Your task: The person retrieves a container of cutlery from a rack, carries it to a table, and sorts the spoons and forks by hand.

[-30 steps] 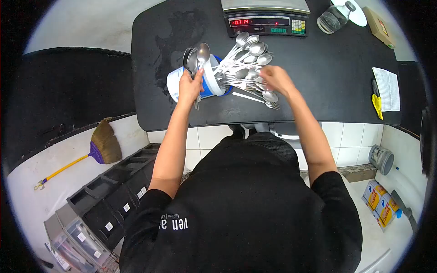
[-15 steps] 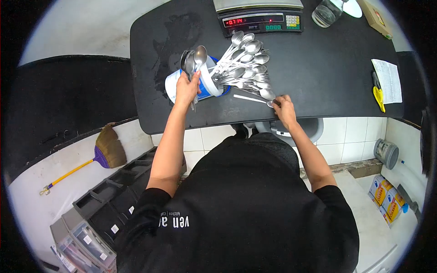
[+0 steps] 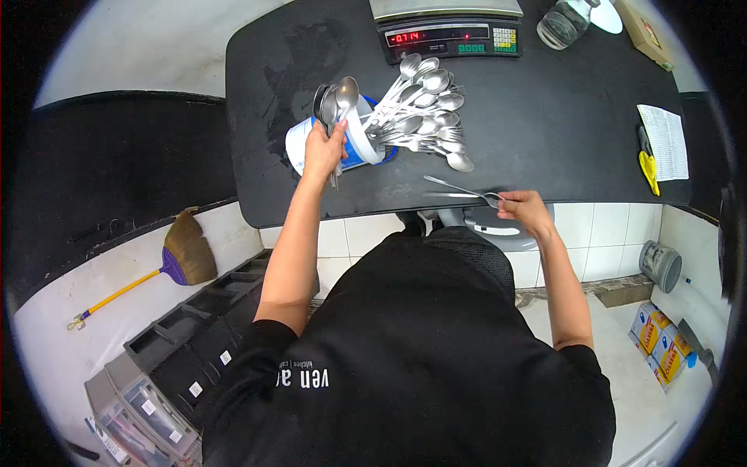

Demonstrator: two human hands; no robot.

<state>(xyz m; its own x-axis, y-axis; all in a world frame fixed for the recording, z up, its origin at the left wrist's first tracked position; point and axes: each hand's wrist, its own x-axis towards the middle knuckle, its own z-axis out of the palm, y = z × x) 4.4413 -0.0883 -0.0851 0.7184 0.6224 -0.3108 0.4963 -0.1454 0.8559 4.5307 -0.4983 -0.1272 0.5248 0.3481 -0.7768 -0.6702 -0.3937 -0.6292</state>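
My left hand [image 3: 324,149] is closed around a bunch of spoons [image 3: 347,93], bowls upward, in front of a white and blue bucket [image 3: 296,145] lying on its side. Spoons and forks [image 3: 436,80] spill in a pile from the bucket's mouth onto the black table [image 3: 545,117]. My right hand [image 3: 523,208], at the table's front edge, pinches the heads of a few utensils [image 3: 459,187], at least one of them a fork. Their handles point left, apart from the pile.
A scale [image 3: 451,37] reading -0.714 stands at the back. Beyond it to the right are a glass jar [image 3: 562,27] and a box [image 3: 644,35]. A paper sheet [image 3: 664,144] and a yellow-handled tool [image 3: 648,172] lie at the right edge.
My right hand has moved from the pile toward the front edge and right, drawing a few utensils away from it. My left hand still holds its spoons in nearly the same place.
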